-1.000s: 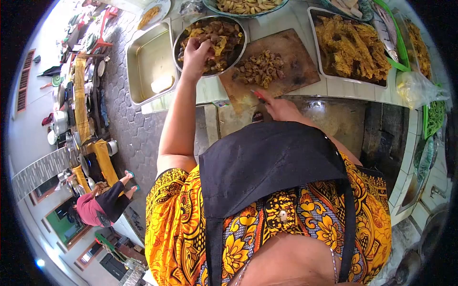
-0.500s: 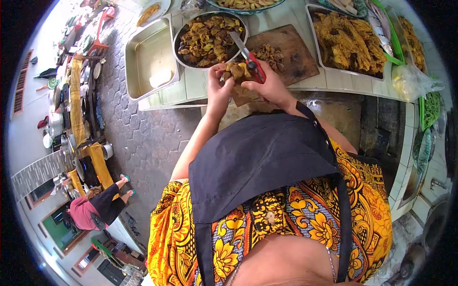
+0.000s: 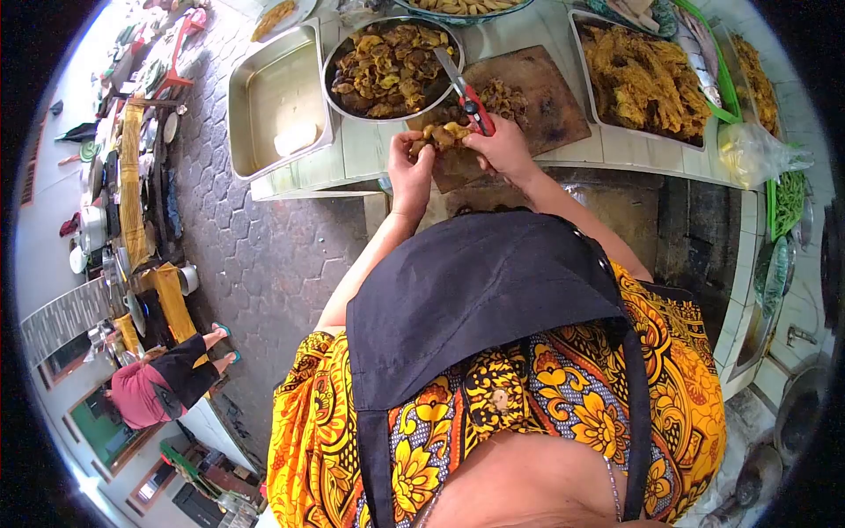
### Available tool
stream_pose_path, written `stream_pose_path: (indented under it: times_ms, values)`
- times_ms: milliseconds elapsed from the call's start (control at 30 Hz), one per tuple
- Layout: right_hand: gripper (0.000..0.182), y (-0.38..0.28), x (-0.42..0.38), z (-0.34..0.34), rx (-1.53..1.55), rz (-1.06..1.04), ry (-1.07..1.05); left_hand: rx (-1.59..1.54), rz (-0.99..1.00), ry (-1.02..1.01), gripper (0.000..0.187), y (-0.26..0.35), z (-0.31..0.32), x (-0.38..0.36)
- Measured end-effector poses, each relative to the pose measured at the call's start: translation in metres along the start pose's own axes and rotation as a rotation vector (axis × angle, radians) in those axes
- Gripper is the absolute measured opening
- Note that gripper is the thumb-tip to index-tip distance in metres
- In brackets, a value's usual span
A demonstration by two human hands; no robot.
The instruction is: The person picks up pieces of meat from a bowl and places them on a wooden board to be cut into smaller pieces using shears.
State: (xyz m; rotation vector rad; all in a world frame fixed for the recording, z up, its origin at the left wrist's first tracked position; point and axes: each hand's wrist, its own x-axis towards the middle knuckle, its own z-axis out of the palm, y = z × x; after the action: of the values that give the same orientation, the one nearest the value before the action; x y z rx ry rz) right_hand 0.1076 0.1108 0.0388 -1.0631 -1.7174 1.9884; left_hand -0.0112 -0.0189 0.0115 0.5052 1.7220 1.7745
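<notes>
My left hand (image 3: 411,172) pinches a brown, lumpy piece of food (image 3: 444,135) near the counter's front edge. My right hand (image 3: 503,148) is closed on red-handled scissors (image 3: 473,107), their metal blades pointing up and left, and its fingers also touch the food. Just beyond, a round metal bowl (image 3: 459,44) holds many similar brown pieces. Beneath and to the right lies a worn wooden board (image 3: 559,110) with small cut pieces (image 3: 503,101) on it.
A steel tray (image 3: 264,110) with a white item stands left of the bowl. Right of the board is a tray of fried food (image 3: 647,79), then a plastic bag (image 3: 757,154). A person (image 3: 150,392) in a pink top stands far left.
The scissors have swung more upright, and my right hand has shifted slightly right and lower. The food piece now stretches between both hands. The view has shifted a little.
</notes>
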Motion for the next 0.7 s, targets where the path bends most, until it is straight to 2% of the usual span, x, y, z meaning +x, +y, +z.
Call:
stream_pose_path:
  times_ms: [67, 133, 200, 233, 300, 400, 633, 700]
  values:
    - [0.02, 0.0, 0.0, -0.007, 0.058, 0.014, -0.003, 0.032, 0.008, -0.002, 0.024, -0.01, 0.005, 0.001]
    - [0.019, -0.002, -0.002, -0.006, -0.076, 0.014, -0.012, 0.062, 0.017, -0.002, 0.023, -0.014, 0.003, 0.002]
    - [0.018, 0.0, 0.0, -0.004, -0.044, -0.005, -0.003, 0.285, 0.107, 0.049, 0.021, -0.012, 0.002, 0.002]
    - [0.016, 0.0, 0.002, -0.003, -0.009, -0.026, 0.007, 0.282, 0.106, 0.053, 0.021, -0.008, 0.003, 0.001]
    - [0.016, -0.006, 0.004, -0.005, 0.019, 0.003, 0.028, -0.007, -0.085, 0.039, 0.019, 0.002, 0.006, 0.001]
    - [0.015, -0.012, 0.005, -0.009, 0.068, 0.025, 0.071, -0.14, -0.125, 0.033, 0.016, -0.003, 0.001, 0.005]
    - [0.021, -0.051, -0.003, -0.052, 0.113, 0.084, 0.142, -0.085, -0.152, -0.005, 0.024, -0.017, -0.011, 0.016]
    - [0.022, -0.053, 0.001, -0.069, 0.162, 0.024, 0.251, 0.122, -0.028, -0.038, 0.032, -0.019, -0.009, 0.016]
